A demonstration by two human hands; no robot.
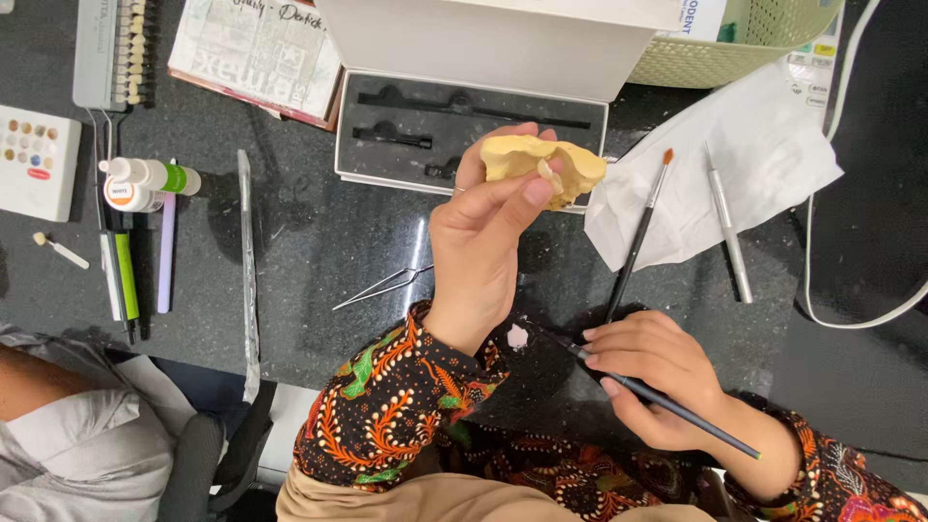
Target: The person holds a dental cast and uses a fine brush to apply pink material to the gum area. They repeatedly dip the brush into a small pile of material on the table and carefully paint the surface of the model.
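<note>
A yellow dental cast [544, 166] is pinched in the left hand [483, 242], thumb pressed on the near face and fingers wrapped behind, so it's lifted well clear of the dark benchtop [319, 242] with the teeth side turned toward the camera. The right hand [652, 372] is closed around a thin dark brush [667, 401] in a pen-style hold, with the working end pointed toward the left wrist, where a small pale dab [518, 336] sits just off the tip (paste or powder, can't tell which).

For this step to go well, the cast is probably best kept pinched firmly at its edges so the teeth stay uncovered, and the brush loaded lightly from that dab rather than swamped. Bracing the right wrist on the bench would likely steady the stroke.

Just beyond the cast, an open box [464, 126] with black foam is seen. To the right of the grip, 1 more brush [640, 232] and a silver tool [727, 227] lie on a white tissue [773, 155]. Tweezers [382, 287] rest left of the left wrist.
</note>
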